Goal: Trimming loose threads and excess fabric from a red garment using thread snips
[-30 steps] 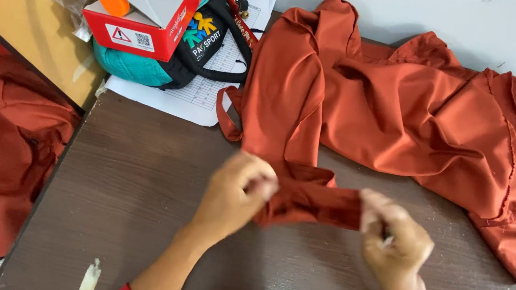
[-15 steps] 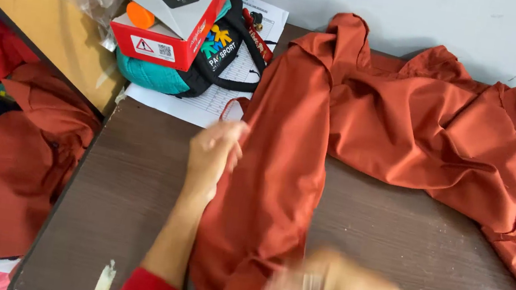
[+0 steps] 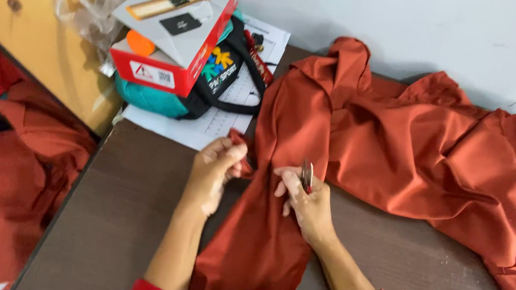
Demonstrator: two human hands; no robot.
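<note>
Garment: rust cloth, spread on table, sleeve toward person. Left hand pinches sleeve edge. Right hand closed round metal snips. Risk: blades nick cloth or fingers if cloth bunches.

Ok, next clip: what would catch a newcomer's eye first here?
The rust-orange garment sprawled across the dark brown table, one long part running down toward the person. On that part, the left hand pinches a fabric edge and the right hand holds a small metal tool. At the table's far left sits a red and white box on a teal bag.
</note>
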